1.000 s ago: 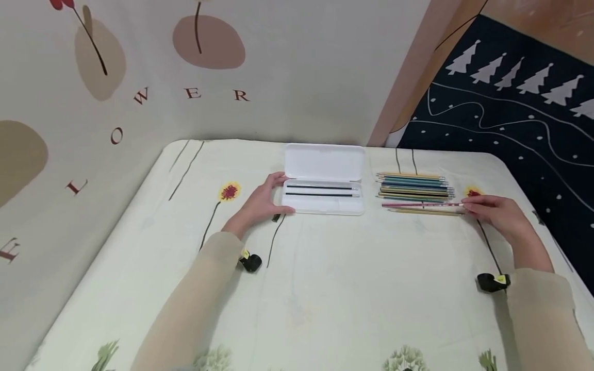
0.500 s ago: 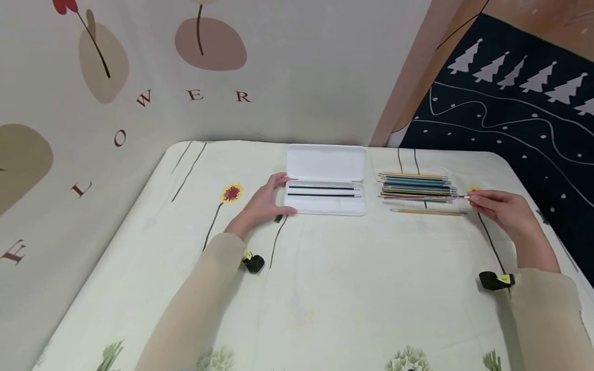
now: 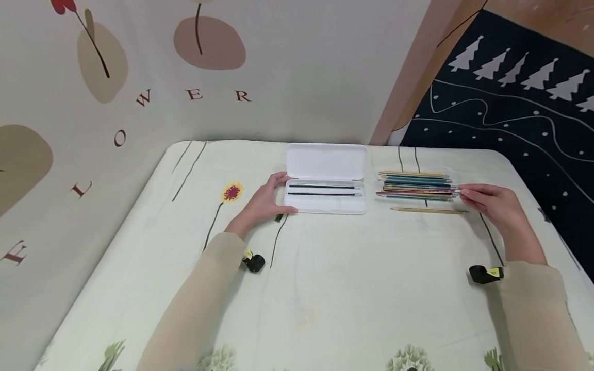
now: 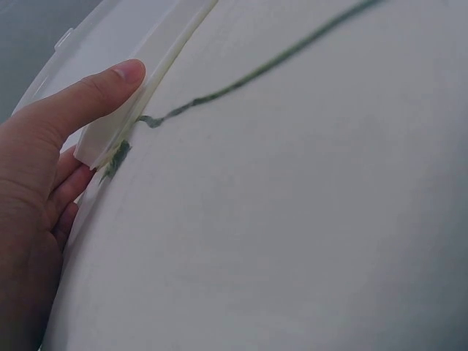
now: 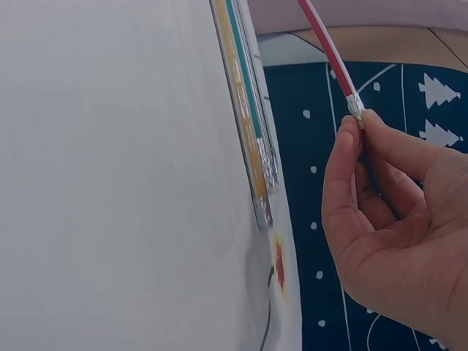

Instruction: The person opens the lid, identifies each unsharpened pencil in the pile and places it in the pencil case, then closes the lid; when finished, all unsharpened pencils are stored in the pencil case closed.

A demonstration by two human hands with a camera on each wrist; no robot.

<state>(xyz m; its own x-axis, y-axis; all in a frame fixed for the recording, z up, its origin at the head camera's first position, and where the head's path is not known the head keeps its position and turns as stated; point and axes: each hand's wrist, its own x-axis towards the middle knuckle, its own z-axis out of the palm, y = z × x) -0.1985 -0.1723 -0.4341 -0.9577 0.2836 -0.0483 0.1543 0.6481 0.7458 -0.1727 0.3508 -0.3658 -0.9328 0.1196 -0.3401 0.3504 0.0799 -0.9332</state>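
Observation:
A white pencil case (image 3: 326, 162) lies with its lid raised at the back of the table; two dark pencils (image 3: 321, 194) rest in its tray. At its left end my left hand (image 3: 265, 202) holds it, the thumb (image 4: 130, 71) over the front rim and the fingers round the corner. My right hand (image 3: 495, 207) pinches a red-and-white pencil (image 5: 329, 51) by its eraser end between thumb and fingertips. In the head view that pencil overlaps a row of several coloured pencils (image 3: 413, 176). A single yellowish pencil (image 3: 429, 210) lies apart, nearer me.
A pale flowered cloth (image 3: 343, 288) covers the table. A patterned wall hanging (image 3: 297, 62) rises behind and to the left. Past the right edge hangs a dark cloth with white trees (image 3: 506, 113). Black wrist cameras (image 3: 485, 274) sit at both cuffs.
My right hand has lifted the red-and-white pencil from beside the yellowish one and moved it away from me, over the row of pencils. The left hand has stayed at the case.

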